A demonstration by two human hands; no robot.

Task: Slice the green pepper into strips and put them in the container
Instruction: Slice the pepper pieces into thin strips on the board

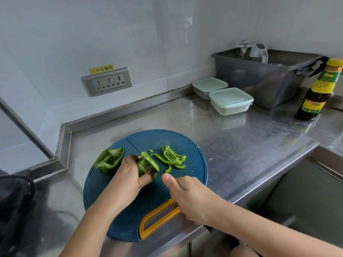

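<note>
A round blue cutting board [181,141] with a yellow handle lies on the steel counter. My left hand [128,175] grips a piece of green pepper [146,165] on the board. My right hand [187,197] holds a knife [141,154], its thin blade edge-on across that piece. Several cut pepper strips [171,158] lie to the right of the blade. A larger hollow pepper half [108,160] rests at the board's left edge. Two lidded clear containers [231,101] [209,87] stand at the back of the counter.
A grey plastic bin [263,76] holding a glass and a jug stands behind the containers. A dark sauce bottle [319,89] is at the far right. A wall socket [107,81] sits above the counter. A sink [306,191] drops off at right; a dark object [14,204] sits at left.
</note>
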